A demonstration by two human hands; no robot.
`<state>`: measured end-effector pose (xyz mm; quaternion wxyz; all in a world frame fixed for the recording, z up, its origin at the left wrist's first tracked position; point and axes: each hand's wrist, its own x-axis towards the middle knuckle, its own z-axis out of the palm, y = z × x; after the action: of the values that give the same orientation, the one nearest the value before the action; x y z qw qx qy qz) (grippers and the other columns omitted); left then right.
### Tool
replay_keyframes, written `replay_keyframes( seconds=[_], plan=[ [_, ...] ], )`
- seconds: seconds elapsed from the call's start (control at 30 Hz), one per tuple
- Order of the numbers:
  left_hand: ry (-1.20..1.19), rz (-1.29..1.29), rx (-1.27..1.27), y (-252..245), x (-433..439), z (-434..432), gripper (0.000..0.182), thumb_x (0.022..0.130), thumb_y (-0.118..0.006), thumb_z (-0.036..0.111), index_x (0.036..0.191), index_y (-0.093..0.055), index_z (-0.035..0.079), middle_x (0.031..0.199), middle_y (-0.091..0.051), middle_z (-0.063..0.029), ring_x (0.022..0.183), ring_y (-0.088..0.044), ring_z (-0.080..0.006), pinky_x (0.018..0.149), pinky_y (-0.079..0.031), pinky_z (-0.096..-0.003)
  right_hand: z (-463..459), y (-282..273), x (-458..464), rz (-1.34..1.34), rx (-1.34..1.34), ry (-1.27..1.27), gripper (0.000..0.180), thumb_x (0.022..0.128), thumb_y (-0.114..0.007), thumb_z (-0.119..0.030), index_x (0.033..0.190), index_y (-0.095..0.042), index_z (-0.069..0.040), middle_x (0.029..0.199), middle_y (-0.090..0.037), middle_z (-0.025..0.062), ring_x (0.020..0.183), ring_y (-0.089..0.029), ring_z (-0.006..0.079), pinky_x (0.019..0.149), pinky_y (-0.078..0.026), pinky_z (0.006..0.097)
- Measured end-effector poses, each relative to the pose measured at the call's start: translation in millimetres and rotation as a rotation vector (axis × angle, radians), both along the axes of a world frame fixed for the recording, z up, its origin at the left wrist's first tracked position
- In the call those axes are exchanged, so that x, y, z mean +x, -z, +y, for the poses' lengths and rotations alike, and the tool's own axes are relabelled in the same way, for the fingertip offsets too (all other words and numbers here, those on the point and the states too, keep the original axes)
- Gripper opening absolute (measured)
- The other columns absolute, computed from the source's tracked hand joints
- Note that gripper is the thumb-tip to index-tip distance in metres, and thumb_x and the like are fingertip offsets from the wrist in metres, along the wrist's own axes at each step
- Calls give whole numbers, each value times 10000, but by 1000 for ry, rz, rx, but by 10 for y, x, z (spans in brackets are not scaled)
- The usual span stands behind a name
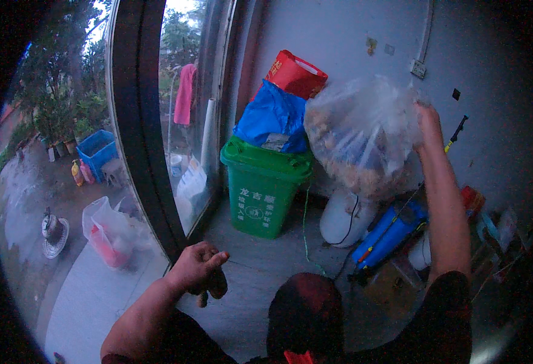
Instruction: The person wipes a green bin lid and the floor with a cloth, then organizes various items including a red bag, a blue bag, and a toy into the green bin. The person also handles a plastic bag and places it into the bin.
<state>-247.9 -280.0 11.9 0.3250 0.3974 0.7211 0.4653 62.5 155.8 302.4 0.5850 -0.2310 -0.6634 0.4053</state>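
Observation:
My right hand [425, 119] is raised against the wall side and grips the gathered top of a clear plastic bag [362, 136]. The bag is bulging, with tan and bluish contents blurred behind the plastic. It hangs to the right of a green wheelie bin [264, 195], whose lid is down. On that lid rests a blue plastic bag [273, 118], and a red bag [296, 73] sits behind it. Lower left, near the door frame, my left hand [198, 268] is curled around a brown, knobbly object [216, 283]; its kind is unclear.
Below the clear bag stand a white container [346, 223] and a blue cylindrical tank [384, 236] with a strap. A green cord [307, 232] trails over the floor. Left is a dark door frame [143, 113]; outside lie a white plastic bag [107, 236] and a blue crate [97, 152].

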Motion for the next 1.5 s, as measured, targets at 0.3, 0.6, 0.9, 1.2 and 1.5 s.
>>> replay_keyframes(
  seconds=[0.3, 0.6, 0.9, 1.2, 1.5],
  plan=[
    [65, 57, -41, -128, 2, 47, 465, 973, -724, 447, 938, -688, -16, 893, -666, -132, 845, -682, -235, 767, -567, -407, 153, -882, -1427, 230, 274, -56, 256, 881, -691, -189, 1072, -666, -20, 1013, -693, 125, 871, -668, 270, 732, -537, 430],
    [162, 238, 135, -7, -173, 0, 399, 966, -743, 381, 886, -692, -7, 900, -655, -152, 830, -677, -305, 736, -551, -411, 720, -817, -3027, -22, 920, 697, 342, 875, -664, -179, 1174, -680, -12, 1080, -724, 199, 931, -705, 370, 830, -568, 468],
    [200, 238, 116, 33, -288, -53, 375, 973, -735, 377, 920, -727, 6, 924, -665, -139, 856, -689, -303, 759, -564, -400, 1701, 1224, -3581, -582, 561, 413, 542, 952, -618, -316, 1426, -542, -64, 1419, -587, 224, 1325, -539, 428, 1110, -435, 494],
    [245, 250, 51, 256, -304, 69, 374, 969, -738, 373, 951, -729, -1, 941, -689, -157, 871, -705, -306, 769, -570, -414, 1477, 1178, -3199, -802, 833, 357, 1043, 774, -762, -688, 1575, -426, -109, 1572, -434, 237, 1436, -434, 409, 1187, -356, 461],
    [203, 272, 4, 186, -259, 88, 380, 958, -742, 388, 903, -730, 11, 902, -694, -164, 853, -694, -321, 761, -565, -419, 1261, 1168, -2978, -892, 857, 683, 926, 712, -875, -531, 1532, -513, -297, 1602, -349, 248, 1427, -428, 441, 1163, -386, 531]
  ],
)
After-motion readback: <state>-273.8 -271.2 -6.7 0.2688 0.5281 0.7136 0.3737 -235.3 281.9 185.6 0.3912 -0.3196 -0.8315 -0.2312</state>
